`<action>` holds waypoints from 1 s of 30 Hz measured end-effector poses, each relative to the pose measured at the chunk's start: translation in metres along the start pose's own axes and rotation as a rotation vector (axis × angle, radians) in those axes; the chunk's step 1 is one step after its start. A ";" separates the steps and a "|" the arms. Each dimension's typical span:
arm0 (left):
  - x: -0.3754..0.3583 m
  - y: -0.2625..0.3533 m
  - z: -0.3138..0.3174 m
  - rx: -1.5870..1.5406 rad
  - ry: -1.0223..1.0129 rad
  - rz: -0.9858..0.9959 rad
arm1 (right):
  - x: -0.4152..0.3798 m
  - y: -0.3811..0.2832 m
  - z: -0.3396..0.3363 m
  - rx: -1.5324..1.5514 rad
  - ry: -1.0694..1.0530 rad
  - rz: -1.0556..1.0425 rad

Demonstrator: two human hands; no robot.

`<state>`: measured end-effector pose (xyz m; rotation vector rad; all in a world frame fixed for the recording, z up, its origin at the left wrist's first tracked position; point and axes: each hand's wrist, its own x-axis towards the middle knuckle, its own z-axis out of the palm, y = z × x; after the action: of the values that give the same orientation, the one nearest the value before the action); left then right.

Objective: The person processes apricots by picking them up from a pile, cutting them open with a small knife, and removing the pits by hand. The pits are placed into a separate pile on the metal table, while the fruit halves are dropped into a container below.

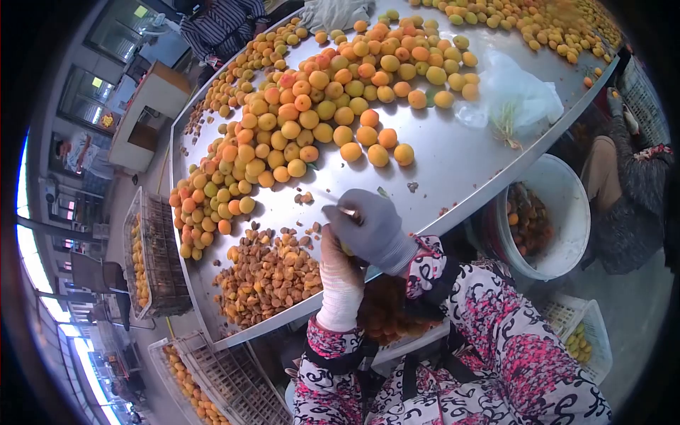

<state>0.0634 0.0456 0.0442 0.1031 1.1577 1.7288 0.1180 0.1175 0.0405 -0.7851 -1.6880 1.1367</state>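
Observation:
My right hand (372, 227), in a grey glove, is closed on a small metal tool (348, 211); its shape is mostly hidden. Against it, my left hand (340, 273), with a pale striped glove, closes on a yellow-green apricot (346, 248) of which only a sliver shows. Both hands are over the near edge of the metal table (425, 184). A pile of whole apricots (290, 129) spreads beyond them, and a heap of brown pits (269, 273) lies to their left.
A white bucket (570, 227) with dark scraps stands right of the table. Crates of fruit (166, 283) (244, 375) stand at the left. A clear plastic bag (524, 88) lies on the table. One person (219, 28) is across it, another (623, 205) at the right.

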 end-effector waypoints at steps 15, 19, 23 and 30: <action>0.005 0.026 -0.067 -0.172 -0.123 -0.069 | -0.017 -0.030 -0.007 0.026 -0.653 0.188; 0.004 0.017 -0.071 -0.223 -0.299 -0.155 | 0.010 -0.031 -0.021 0.645 -0.372 0.644; -0.003 0.015 -0.054 -0.051 -0.330 -0.232 | 0.022 -0.028 -0.029 0.886 -0.156 0.652; 0.002 -0.005 -0.050 -0.054 -0.469 -0.385 | 0.026 -0.034 -0.030 1.052 -0.047 0.537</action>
<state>0.0388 0.0150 0.0128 0.2242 0.7269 1.3012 0.1354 0.1378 0.0855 -0.5029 -0.6803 2.1359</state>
